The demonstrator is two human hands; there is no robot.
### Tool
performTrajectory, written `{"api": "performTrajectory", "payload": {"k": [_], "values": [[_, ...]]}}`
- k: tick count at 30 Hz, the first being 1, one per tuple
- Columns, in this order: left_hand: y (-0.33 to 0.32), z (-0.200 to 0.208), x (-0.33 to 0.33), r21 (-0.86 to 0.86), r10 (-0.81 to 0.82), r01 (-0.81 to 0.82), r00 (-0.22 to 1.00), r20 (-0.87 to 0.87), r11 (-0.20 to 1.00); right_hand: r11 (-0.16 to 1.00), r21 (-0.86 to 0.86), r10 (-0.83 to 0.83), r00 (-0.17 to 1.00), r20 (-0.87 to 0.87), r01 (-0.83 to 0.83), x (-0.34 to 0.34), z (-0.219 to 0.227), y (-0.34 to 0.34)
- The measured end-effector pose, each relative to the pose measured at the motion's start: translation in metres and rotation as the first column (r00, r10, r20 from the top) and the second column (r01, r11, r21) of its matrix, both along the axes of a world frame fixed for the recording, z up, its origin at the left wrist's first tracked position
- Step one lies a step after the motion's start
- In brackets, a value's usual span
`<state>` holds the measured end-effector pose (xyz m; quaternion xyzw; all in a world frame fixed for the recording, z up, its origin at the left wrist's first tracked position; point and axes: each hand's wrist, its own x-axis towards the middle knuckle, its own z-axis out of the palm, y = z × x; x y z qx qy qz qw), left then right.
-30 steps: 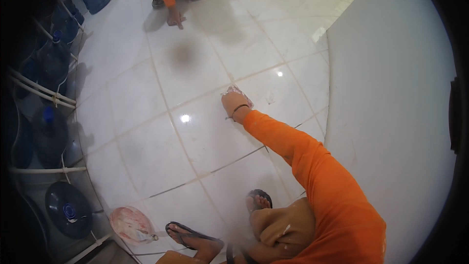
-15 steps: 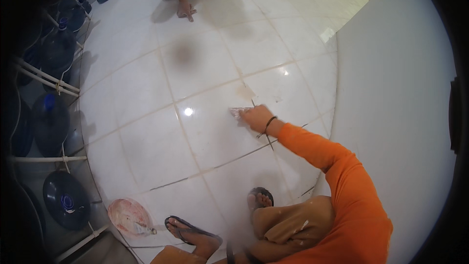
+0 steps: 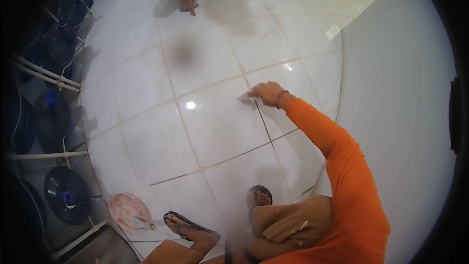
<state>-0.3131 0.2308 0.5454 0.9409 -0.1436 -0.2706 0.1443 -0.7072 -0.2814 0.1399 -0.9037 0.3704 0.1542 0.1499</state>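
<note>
My right hand [image 3: 267,94] is closed on a small whitish wiping piece, seemingly a crumpled cloth [image 3: 245,98]; its exact kind is hard to make out. The hand presses it onto the white floor tile [image 3: 215,122], at a joint between tiles. From under the hand a dark joint line [image 3: 264,122] runs toward me, while joints farther off look filled with beige. My left hand does not show. To the left of my sandalled foot sits a round reddish dish [image 3: 128,211] smeared with whitish paste, a small tool [image 3: 144,224] lying in it.
Along the left, a white rack [image 3: 49,155] holds several large blue water bottles [image 3: 67,198]. A pale panel or wall [image 3: 391,127] stands close on the right. Ahead, another person crouches in an orange sleeve, their hand [image 3: 188,5] touching the floor.
My right hand has moved a little away from me and to the right along the joint. A beige smear on the tile beside it no longer shows. The other person's hand stays put.
</note>
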Motion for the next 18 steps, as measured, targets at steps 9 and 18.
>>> {"api": "performTrajectory", "payload": {"k": [9, 18], "values": [[0.021, 0.013, -0.002, 0.004, -0.027, 0.027, 0.996, -0.082, 1.0, 0.993, 0.115, 0.033, 0.981, -0.194, -0.01, -0.017, 0.058, 0.066], [0.015, 0.015, 0.008, 0.182, -0.185, 0.183, 0.983, -0.009, 0.966, 0.959, -0.282, 0.057, 0.993, 0.107, -0.025, 0.038, -0.012, -0.012]]}}
